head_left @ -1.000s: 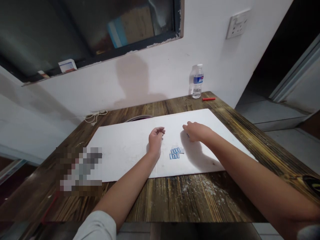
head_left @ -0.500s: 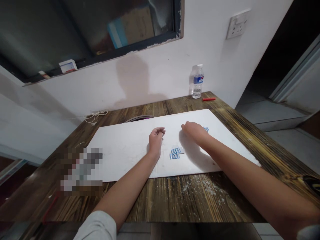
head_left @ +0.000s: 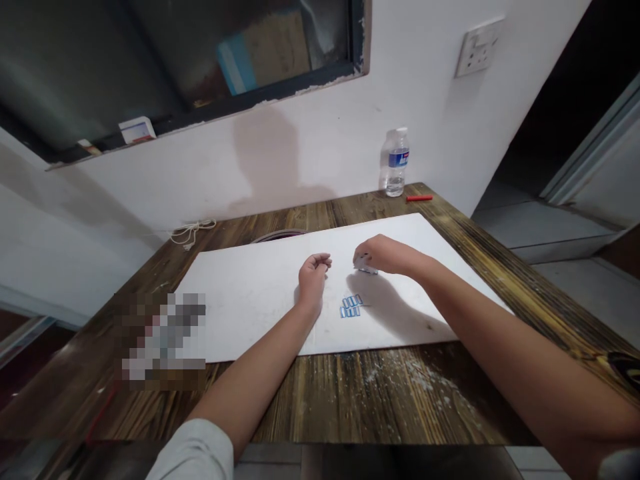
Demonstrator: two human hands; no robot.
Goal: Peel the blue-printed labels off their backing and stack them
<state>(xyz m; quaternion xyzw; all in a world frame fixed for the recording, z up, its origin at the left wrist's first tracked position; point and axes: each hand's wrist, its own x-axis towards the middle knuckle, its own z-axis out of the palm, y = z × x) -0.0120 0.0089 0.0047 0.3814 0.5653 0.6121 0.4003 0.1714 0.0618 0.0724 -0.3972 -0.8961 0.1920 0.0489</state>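
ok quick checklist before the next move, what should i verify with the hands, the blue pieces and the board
1. Right hand has a piece: ok, a small white piece shows at its fingertips; how firm the grip is, cannot tell.
2. Left hand clear of the blue pieces: ok, a gap of bare board lies between them.
3. Print on the blue pieces readable: cannot tell, too small here.
4. Table clean in front of the board: not ok, pale flecks lie scattered there.
5. Bottle upright and out of the way: ok, it stands beyond the board, near the wall.
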